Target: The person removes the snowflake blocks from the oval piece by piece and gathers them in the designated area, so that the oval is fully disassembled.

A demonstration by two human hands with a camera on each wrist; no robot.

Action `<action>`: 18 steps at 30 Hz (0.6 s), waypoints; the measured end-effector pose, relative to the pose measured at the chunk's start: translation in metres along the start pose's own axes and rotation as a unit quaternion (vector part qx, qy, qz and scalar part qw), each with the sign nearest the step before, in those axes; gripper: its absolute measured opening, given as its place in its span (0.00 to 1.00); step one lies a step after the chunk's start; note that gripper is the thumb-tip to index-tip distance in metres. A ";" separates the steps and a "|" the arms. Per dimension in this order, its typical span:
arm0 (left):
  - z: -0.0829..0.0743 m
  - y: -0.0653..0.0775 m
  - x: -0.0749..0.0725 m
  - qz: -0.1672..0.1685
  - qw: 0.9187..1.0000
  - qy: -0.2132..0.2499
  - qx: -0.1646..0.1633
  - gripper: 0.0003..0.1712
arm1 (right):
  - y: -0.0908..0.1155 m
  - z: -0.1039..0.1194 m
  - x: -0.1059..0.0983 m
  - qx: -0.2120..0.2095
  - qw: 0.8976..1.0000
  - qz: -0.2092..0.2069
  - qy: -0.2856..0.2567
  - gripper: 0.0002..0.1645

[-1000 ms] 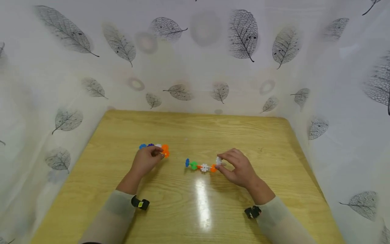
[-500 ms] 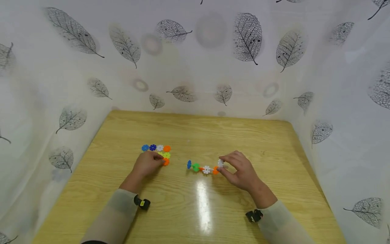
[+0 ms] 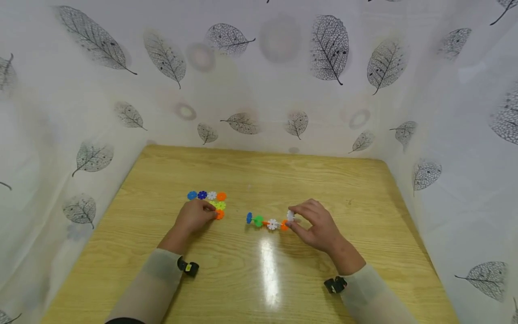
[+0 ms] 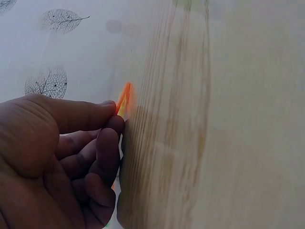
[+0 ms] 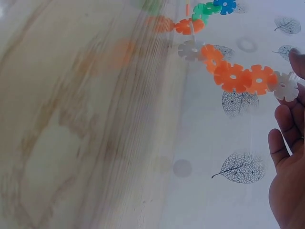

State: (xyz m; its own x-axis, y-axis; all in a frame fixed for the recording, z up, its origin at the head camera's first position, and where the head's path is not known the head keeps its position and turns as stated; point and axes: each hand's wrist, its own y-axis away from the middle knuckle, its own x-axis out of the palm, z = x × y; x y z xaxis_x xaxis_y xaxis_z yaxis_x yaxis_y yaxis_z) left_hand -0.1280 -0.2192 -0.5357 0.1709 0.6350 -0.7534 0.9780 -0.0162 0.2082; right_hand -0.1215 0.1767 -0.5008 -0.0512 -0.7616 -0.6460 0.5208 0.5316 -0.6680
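My left hand (image 3: 194, 217) pinches an orange snowflake-shaped plastic disc (image 3: 220, 214) between thumb and fingertips, low over the table; in the left wrist view this orange disc (image 4: 125, 98) shows nearly edge-on. Just behind it lie yellow-green discs (image 3: 220, 205), partly covered by the hand. My right hand (image 3: 317, 225) pinches a white snowflake disc (image 5: 286, 87) at the right end of a chain of joined discs. Leftward along that chain come orange discs (image 5: 233, 77), a white disc (image 3: 272, 224), a green disc (image 3: 258, 221) and a blue disc (image 3: 249, 218) at the far end.
A row of loose discs lies behind my left hand: light blue (image 3: 192, 195), dark blue (image 3: 202, 195), white (image 3: 212, 195) and orange (image 3: 221, 196). The wooden table (image 3: 344, 180) is enclosed by a pale leaf-print curtain (image 3: 259, 90) at back and sides.
My left hand has moved slightly toward the front with the orange disc, uncovering the row behind and the yellow-green discs. My right hand stays with the chain.
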 end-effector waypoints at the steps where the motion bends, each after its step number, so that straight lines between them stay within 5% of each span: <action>1: 0.000 0.000 0.000 0.001 1.000 0.002 -0.003 0.15 | 0.000 0.000 0.001 0.000 1.000 0.000 -0.001 0.21; 10: -0.010 0.011 0.006 -0.016 0.999 0.045 0.027 0.10 | -0.001 0.007 0.007 -0.031 0.999 -0.013 0.005 0.20; 18: -0.061 0.028 0.015 -0.004 0.979 0.145 0.144 0.09 | -0.015 0.011 0.009 -0.055 0.998 -0.026 0.013 0.22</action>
State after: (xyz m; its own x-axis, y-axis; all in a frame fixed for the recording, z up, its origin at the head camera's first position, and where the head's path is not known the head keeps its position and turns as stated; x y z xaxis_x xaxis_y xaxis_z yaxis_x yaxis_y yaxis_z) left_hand -0.1057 -0.1633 -0.5037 0.1617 0.8278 -0.5372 0.9796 -0.2004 -0.0139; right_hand -0.1201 0.1572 -0.4926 -0.0989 -0.7804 -0.6174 0.4195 0.5299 -0.7370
